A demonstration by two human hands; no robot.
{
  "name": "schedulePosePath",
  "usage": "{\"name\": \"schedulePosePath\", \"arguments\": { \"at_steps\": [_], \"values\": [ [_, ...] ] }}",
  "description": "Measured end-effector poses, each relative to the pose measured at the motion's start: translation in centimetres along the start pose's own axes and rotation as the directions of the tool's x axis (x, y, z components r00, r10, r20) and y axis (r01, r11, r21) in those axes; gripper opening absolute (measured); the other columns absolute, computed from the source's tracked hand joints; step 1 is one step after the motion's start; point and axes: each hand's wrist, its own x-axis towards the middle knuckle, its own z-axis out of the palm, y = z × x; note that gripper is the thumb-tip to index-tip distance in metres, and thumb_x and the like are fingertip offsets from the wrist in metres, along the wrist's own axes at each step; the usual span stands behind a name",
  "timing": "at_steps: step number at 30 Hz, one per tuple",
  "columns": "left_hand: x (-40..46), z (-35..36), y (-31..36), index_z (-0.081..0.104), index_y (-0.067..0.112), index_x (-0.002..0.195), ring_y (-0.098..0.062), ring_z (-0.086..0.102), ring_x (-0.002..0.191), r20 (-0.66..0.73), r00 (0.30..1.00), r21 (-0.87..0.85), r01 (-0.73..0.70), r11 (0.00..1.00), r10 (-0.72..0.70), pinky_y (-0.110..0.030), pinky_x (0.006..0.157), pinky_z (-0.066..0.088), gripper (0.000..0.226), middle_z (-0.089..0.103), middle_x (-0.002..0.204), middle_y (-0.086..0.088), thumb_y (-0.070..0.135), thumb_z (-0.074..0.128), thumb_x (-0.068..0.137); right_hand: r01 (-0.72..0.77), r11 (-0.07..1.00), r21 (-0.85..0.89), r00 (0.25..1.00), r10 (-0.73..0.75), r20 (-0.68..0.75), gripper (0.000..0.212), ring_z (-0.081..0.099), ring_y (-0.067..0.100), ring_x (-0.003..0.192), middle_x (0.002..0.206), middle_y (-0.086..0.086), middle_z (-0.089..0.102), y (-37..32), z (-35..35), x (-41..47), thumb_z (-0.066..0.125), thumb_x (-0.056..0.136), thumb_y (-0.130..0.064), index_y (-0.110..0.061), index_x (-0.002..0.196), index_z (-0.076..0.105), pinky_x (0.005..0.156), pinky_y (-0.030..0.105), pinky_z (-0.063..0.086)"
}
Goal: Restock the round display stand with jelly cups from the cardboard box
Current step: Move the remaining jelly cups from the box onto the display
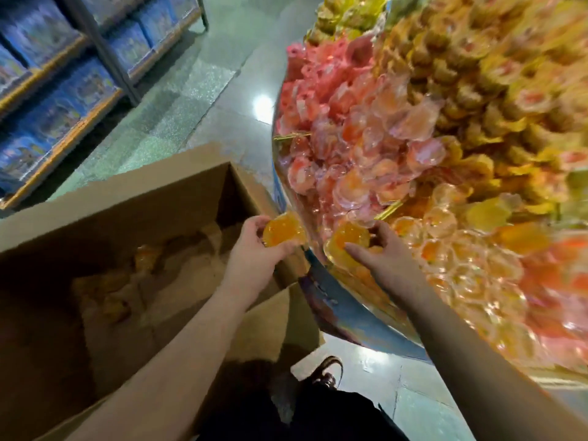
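Cardboard box (105, 218) at left, open, w/ a few orange cups left inside. Our left hand (254, 246) curls round one orange jelly cup (283, 233) over box edge. Right hand (378, 249) pinches a second cup (350, 238) at the round display stand (350, 316) rim. We judge cups light, slick, thin-walled; grip sides, not foil lid

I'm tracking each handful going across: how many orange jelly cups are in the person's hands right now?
2: one orange jelly cup gripped by the left hand over the cardboard box edge, another held by the right hand at the display stand rim. Fingers could hide more.
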Motion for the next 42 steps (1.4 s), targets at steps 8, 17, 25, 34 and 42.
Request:
{"name": "schedulePosePath", "arguments": {
  "at_steps": [8, 17, 25, 34, 42],
  "values": [
    [-0.8, 12.7, 8.5, 0.036, 0.026, 0.139, -0.006, 0.043, 0.111, 0.237, 0.952, 0.294, -0.262, 0.919, 0.196, -0.025, 0.090, 0.034, 0.077, 0.044, 0.121, 0.016, 0.040, 0.081, 0.079, -0.054, 0.995, 0.079, 0.934, 0.078, -0.349, 0.046, 0.055, 0.002, 0.091, 0.109, -0.005, 0.058, 7.0, -12.6, -5.2, 0.074, 0.083, -0.042, -0.040, 0.120, 0.047, 0.072, 0.023, 0.047],
    [2.3, 23.9, 15.0, 0.024, 0.019, 0.153, -0.024, 0.043, 0.135, 0.473, 0.816, 0.535, -0.566, 0.627, 0.332, -0.038, 0.103, 0.042, 0.093, 0.036, 0.154, -0.005, 0.030, 0.081, 0.080, -0.080, 0.982, 0.172, 0.795, 0.167, -0.584, 0.055, 0.051, 0.015, 0.109, 0.124, -0.004, 0.053, 13.2, -17.8, -6.6, 0.076, 0.085, -0.036, -0.031, 0.131, 0.048, 0.082, 0.031, 0.044],
    [6.9, 30.5, 16.7, 0.027, 0.012, 0.149, -0.034, 0.046, 0.130, 0.564, 0.767, 0.708, -0.639, 0.299, 0.306, -0.042, 0.099, 0.046, 0.082, 0.037, 0.147, -0.015, 0.019, 0.074, 0.083, -0.092, 0.980, 0.179, 0.745, 0.187, -0.640, 0.060, 0.051, 0.017, 0.120, 0.133, -0.003, 0.053, 15.5, -19.0, -3.9, 0.075, 0.085, -0.033, -0.023, 0.138, 0.049, 0.096, 0.033, 0.044],
    [10.1, 34.3, 15.9, 0.030, 0.014, 0.145, -0.036, 0.044, 0.130, 0.583, 0.767, 0.756, -0.633, 0.168, 0.267, -0.048, 0.104, 0.045, 0.078, 0.042, 0.143, -0.016, 0.018, 0.075, 0.081, -0.148, 0.978, 0.146, 0.719, 0.208, -0.663, 0.062, 0.052, 0.018, 0.122, 0.134, -0.001, 0.056, 17.3, -19.2, -1.6, 0.077, 0.084, -0.033, -0.019, 0.138, 0.050, 0.099, 0.036, 0.045],
    [11.7, 34.4, 14.9, 0.025, 0.015, 0.150, -0.034, 0.041, 0.133, 0.600, 0.744, 0.721, -0.662, 0.205, 0.293, -0.046, 0.107, 0.042, 0.085, 0.043, 0.145, -0.014, 0.020, 0.076, 0.082, -0.188, 0.978, 0.088, 0.742, 0.200, -0.640, 0.066, 0.050, 0.021, 0.128, 0.137, -0.003, 0.056, 18.2, -18.4, -0.4, 0.077, 0.082, -0.039, -0.023, 0.139, 0.049, 0.104, 0.052, 0.045]
  ]
}}
